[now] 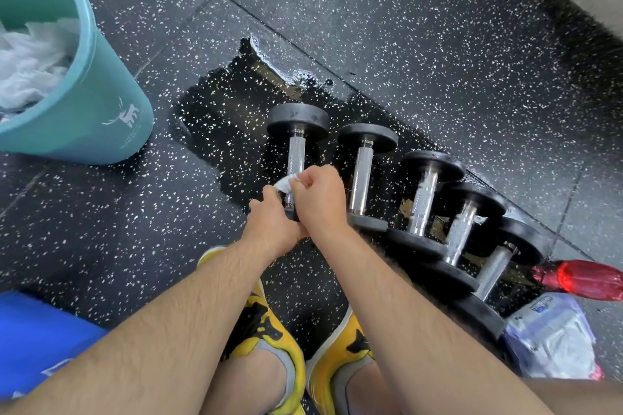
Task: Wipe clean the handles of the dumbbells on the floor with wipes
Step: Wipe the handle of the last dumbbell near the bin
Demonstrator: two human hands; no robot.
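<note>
Left hand (pixel 273 221) grips the leftmost dumbbell (pixel 298 118), right hand (pixel 320 199) pinches a wipe (pixel 282 183) against its handle (pixel 296 155).

The black speckled rubber floor (pixel 438 27) is showing a darker torn patch (pixel 215 118) among its tiles. Five dumbbells (pixel 362 175) are lying side by side in a slanting row across that patch. A teal bin (pixel 101 104) is standing at the far left, well apart. A red bottle (pixel 586 280) is lying just beside a pack of wipes (pixel 553 340) at the row's right end. Two yellow shoes (pixel 266 330) are standing near the row.
</note>
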